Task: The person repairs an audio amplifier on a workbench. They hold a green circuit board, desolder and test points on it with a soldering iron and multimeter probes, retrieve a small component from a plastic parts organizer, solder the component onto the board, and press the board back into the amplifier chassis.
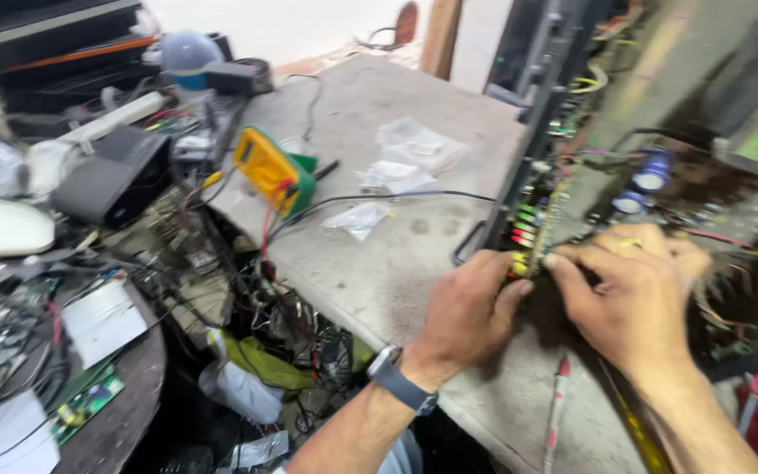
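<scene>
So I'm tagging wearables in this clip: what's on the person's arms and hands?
Both forearms are bare, with no sleeves or gloves. The left hand has a watch with a dark blue-grey strap at the wrist. The right hand wears a ring on one finger.

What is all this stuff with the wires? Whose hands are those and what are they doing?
The camera sits on a person's head and looks down, so these are that person's own hands. The left hand, with a wristwatch, and the right hand pinch the edge of a circuit board standing on a grey table. The picture is blurry, so the exact grip is hard to see. On the table also lie a yellow meter and small clear plastic bags. To the left are tangled wires and more electronic parts.
</scene>
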`<state>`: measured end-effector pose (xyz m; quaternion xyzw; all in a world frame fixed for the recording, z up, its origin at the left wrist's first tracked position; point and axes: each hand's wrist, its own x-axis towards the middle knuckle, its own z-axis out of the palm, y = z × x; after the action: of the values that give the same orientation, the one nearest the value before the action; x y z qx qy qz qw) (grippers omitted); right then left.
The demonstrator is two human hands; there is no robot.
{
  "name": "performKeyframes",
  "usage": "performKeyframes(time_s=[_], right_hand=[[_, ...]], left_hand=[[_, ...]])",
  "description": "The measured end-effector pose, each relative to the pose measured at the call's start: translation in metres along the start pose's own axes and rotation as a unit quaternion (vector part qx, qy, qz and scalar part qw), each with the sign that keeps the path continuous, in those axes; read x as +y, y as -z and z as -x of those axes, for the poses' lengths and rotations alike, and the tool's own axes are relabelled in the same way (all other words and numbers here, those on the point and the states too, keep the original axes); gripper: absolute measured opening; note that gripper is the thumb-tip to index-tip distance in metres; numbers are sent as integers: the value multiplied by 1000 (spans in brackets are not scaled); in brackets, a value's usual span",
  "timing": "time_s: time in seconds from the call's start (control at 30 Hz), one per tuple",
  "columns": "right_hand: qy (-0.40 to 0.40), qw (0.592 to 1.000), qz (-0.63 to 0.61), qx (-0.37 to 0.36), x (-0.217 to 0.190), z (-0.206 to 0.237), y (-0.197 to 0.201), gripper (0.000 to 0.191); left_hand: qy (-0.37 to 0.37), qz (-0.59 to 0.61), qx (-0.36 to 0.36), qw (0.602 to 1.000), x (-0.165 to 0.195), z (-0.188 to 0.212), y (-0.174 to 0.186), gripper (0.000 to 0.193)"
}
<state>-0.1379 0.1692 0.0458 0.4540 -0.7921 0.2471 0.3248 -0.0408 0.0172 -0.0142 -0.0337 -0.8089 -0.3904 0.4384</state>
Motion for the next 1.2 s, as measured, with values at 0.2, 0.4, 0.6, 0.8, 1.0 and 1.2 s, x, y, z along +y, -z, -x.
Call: performKeyframes(time_s=[0.2, 0.4, 0.6, 0.8, 1.0, 1.2], right_hand=[[-9, 999, 33, -14, 2, 2, -5, 13], [13, 1000, 22, 16, 2, -3, -7, 11], [27, 999, -11, 32, -1, -7, 9, 7], [24, 999, -13, 38, -7, -10, 13, 7], [22, 999, -18, 39, -6, -8, 13, 6], [23, 999, -13, 38, -6, -8, 14, 6]], left_hand=[[4, -13, 2, 1000, 6, -3, 12, 30], [-11, -4, 13, 1000, -1, -4, 4, 27], [3, 3, -10, 1000, 4, -8, -5, 25], [17, 2, -23, 1000, 11, -11, -3, 27], [27, -4, -26, 999, 10, -9, -5, 28], [17, -11, -26, 999, 10, -9, -4, 28]])
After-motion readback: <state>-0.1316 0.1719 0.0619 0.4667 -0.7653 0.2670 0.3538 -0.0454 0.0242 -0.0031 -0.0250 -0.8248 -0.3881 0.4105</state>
